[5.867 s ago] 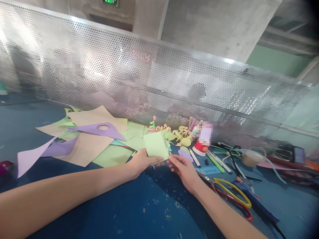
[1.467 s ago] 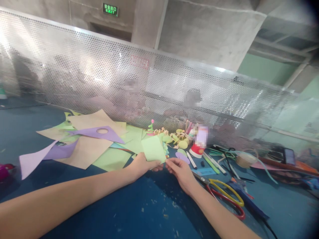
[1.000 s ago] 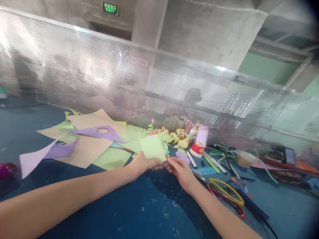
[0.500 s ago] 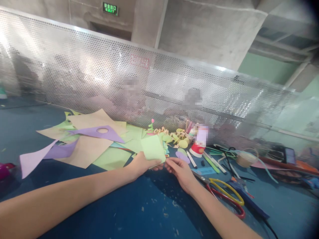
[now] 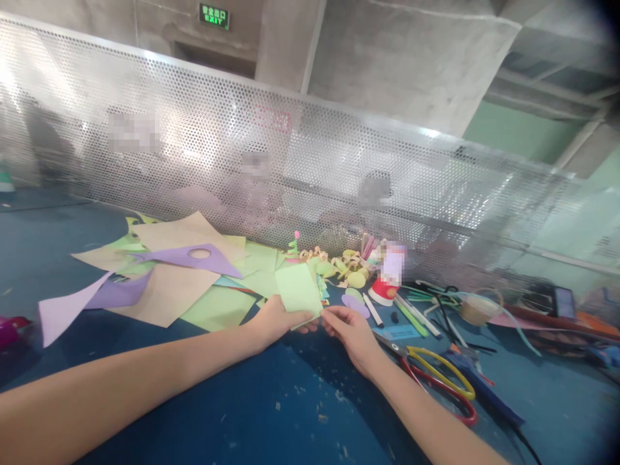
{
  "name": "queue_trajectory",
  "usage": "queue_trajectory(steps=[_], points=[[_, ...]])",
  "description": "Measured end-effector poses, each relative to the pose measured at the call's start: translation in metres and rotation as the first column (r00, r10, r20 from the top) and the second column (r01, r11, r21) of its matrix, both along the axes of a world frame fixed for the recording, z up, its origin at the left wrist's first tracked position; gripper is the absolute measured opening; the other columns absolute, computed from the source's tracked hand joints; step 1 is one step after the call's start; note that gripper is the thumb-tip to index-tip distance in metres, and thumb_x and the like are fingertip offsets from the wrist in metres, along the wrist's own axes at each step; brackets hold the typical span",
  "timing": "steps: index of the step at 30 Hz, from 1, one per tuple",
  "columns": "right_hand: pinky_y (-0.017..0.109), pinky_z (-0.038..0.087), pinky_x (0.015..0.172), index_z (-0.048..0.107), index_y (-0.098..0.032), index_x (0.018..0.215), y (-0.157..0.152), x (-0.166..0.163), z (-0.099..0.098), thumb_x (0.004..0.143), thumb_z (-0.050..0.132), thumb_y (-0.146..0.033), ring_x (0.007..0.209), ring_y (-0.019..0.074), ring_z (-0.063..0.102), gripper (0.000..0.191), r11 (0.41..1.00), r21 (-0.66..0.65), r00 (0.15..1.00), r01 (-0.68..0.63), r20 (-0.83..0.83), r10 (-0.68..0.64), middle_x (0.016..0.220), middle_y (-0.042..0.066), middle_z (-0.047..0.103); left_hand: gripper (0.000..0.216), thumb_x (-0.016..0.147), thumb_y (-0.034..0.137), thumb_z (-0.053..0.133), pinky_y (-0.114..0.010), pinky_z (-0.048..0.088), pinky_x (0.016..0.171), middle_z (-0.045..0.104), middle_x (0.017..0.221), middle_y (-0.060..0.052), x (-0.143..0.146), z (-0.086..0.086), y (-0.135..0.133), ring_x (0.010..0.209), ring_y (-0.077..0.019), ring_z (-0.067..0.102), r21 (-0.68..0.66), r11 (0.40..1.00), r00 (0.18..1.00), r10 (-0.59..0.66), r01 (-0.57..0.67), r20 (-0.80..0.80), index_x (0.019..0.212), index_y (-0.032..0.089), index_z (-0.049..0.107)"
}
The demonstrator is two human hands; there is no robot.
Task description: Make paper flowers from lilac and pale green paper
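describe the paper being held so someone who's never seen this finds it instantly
On the blue table, below the perforated metal screen, look mid-picture. The left hand holds a small light green paper, with the right hand at its lower right corner. Unlike the green sheets lying to its left, it is held up.

A blue table (image 5: 290, 413) fills the lower part of the view, its top marked with pale specks. Along its far side stands a perforated metal screen (image 5: 310, 161), its top edge slanting down to the right. Bright glare (image 5: 194, 139) shows on its left half, and blurred red lettering (image 5: 272, 119) appears through the holes. Behind rises a grey concrete wall (image 5: 397, 71), with a lit green exit sign (image 5: 214, 16) above a dark recess (image 5: 213, 61). At right are a pale green wall (image 5: 518, 139) and overhead beams (image 5: 552, 81).
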State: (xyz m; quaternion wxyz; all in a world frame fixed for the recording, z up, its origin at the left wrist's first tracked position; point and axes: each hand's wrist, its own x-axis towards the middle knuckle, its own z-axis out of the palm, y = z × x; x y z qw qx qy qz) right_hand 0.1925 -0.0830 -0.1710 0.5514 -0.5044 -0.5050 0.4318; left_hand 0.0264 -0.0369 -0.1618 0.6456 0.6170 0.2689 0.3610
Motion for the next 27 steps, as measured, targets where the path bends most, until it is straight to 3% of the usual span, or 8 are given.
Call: queue_trajectory(steps=[15, 27], points=[[0.023, 0.033, 0.05, 0.063, -0.016, 0.067, -0.0004, 0.0, 0.0006, 0.064, 0.068, -0.039, 0.052, 0.0098, 0.044, 0.024, 1.0, 0.004, 1.0, 0.01, -0.007, -0.01, 0.058, -0.001, 0.056, 0.03, 0.067, 0.029, 0.065, -0.031, 0.051, 0.069, 0.07, 0.077, -0.009, 0.0007, -0.0046, 0.004, 0.074, -0.0217, 0.065, 0.035, 0.999, 1.0, 0.012, -0.012, 0.004, 0.089, 0.009, 0.064], [0.022, 0.026, 0.047, 0.053, -0.017, 0.057, -0.0007, 0.0003, -0.0008, 0.062, 0.07, -0.041, 0.046, 0.0075, 0.033, 0.029, 1.0, 0.012, 1.0, 0.015, 0.003, -0.015, 0.048, -0.006, 0.042, 0.031, 0.065, 0.033, 0.066, -0.03, 0.051, 0.064, 0.069, 0.077, -0.01, -0.0004, 0.0009, -0.0008, 0.071, -0.0207, 0.064, 0.082, 0.996, 0.999, -0.015, 0.018, -0.035, 0.086, 0.009, 0.065]])
